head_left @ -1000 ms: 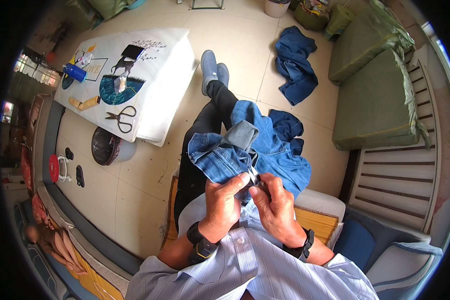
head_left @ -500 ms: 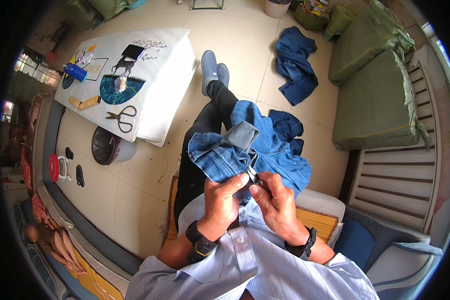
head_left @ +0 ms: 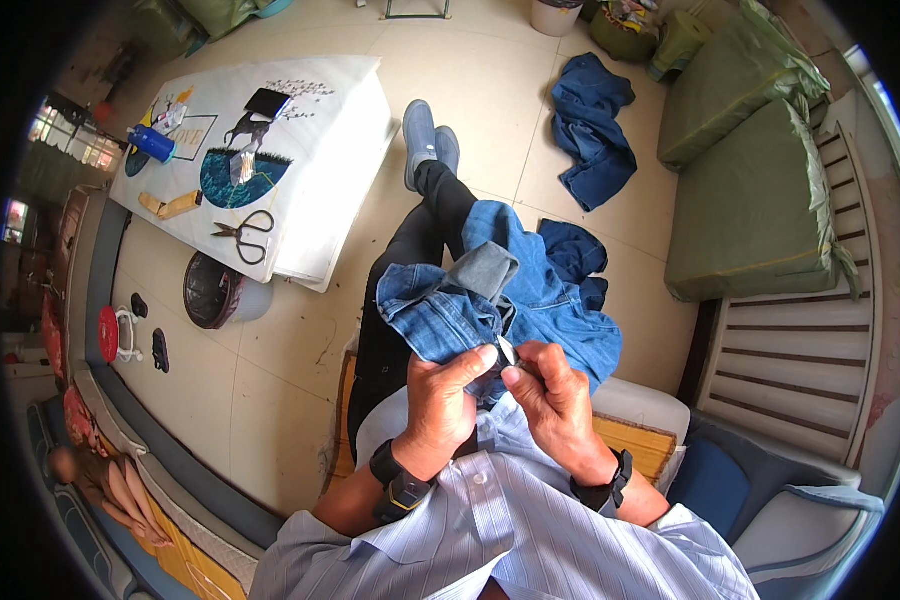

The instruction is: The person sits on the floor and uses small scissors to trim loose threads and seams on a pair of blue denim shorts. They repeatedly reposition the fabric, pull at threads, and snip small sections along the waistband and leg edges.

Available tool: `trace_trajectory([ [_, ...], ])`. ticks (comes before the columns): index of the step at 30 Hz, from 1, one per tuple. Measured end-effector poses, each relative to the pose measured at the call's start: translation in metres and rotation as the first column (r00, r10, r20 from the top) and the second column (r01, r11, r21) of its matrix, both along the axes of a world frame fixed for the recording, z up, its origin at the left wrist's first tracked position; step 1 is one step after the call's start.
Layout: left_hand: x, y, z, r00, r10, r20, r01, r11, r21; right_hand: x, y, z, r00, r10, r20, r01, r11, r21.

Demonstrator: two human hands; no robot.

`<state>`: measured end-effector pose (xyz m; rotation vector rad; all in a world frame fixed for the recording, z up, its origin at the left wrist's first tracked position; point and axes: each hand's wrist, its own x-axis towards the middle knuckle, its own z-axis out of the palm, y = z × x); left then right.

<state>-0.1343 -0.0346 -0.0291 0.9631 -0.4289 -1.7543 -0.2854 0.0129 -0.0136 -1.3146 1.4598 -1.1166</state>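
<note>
Blue denim jeans (head_left: 555,310) lie bunched across my lap, with a grey pocket lining (head_left: 483,270) turned out on top. My left hand (head_left: 440,405) pinches the edge of the denim between thumb and fingers. Close beside it, my right hand (head_left: 558,412) is closed on a small, pale, pointed metal blade (head_left: 507,350). Its tip points up and away from me, against the dark opening in the cloth. The rest of this tool is hidden in my fingers.
At the left, a covered table (head_left: 315,190) bears black scissors (head_left: 245,237), a phone (head_left: 267,102) and a blue bottle (head_left: 151,144). A bin (head_left: 210,292) stands below it. More jeans (head_left: 595,130) lie on the floor, near green-wrapped cushions (head_left: 755,210). Someone's bare legs (head_left: 135,500) show at lower left.
The small blade has turned slightly in my right hand and shows a broader, paler face. Both hands and the jeans stay nearly in place.
</note>
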Motion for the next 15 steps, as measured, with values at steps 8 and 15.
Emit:
trace_trajectory([
  [8, 0.001, -0.001, 0.002, 1.0, 0.006, -0.026, -0.006, 1.0, 0.004, -0.004, -0.005, 0.005, 0.795, -0.231, 0.561, 0.112, 0.965, 0.238],
  [15, 0.008, 0.0, 0.004, 0.999, -0.023, 0.045, 0.025, 0.999, -0.036, -0.014, -0.022, 0.002, 0.84, -0.193, 0.508, 0.145, 0.98, 0.134],
])
